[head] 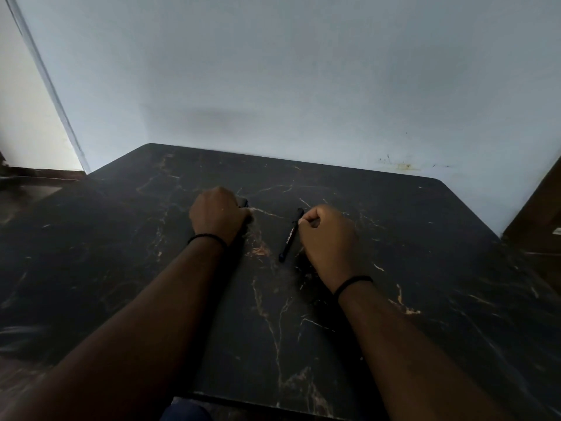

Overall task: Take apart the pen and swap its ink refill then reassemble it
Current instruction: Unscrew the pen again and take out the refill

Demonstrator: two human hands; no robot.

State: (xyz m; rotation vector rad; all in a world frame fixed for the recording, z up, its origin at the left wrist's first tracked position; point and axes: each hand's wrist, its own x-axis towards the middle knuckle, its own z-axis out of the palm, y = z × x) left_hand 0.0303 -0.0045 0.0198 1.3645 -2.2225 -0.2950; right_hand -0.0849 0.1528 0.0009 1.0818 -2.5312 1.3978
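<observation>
both hands are resting curled on the dark marble table [425, 268]. right hand [326, 238] is pinching the upper part of the black pen [290, 238], which is lying on the table between the hands. left hand [217, 212] is gripping a small dark object [244, 203], mostly hidden.

Dark marble-look table [394, 268], smooth with faint sheen; black plastic pen [290, 237]; matt painted wall [273, 71]
</observation>
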